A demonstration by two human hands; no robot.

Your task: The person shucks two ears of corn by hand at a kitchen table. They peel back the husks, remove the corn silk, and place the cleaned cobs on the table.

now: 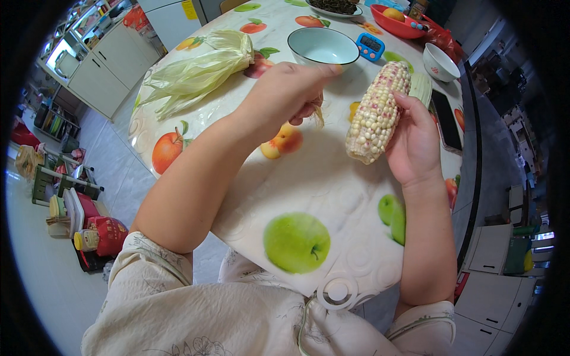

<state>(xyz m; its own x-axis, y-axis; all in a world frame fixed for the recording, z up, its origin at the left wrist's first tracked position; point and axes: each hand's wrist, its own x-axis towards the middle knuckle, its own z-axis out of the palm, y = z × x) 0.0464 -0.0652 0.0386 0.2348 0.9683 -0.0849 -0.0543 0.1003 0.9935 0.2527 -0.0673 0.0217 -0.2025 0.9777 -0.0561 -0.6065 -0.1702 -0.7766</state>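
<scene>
My right hand [415, 135] grips a bare corn cob [376, 115] with cream and purplish kernels, held tilted above the table. Thin strands of corn silk [319, 116] hang from my left hand [294, 89], whose fingers are curled closed around them. This hand is apart from the cob, just in front of a pale enamel bowl [323, 44] with a dark rim. To the left, a bunch of pale green corn husks [205, 73] lies on the table. Partly hidden behind the cob is a pale green piece [420, 87], perhaps husk.
A fruit-print tablecloth [338, 191] covers the table. Beyond my right hand lie a phone [445, 120] and a small white bowl [441, 62]. Farther back are a blue digital timer [370, 46], a red basket [392, 24] holding a round fruit, and a plate of dark food [334, 6].
</scene>
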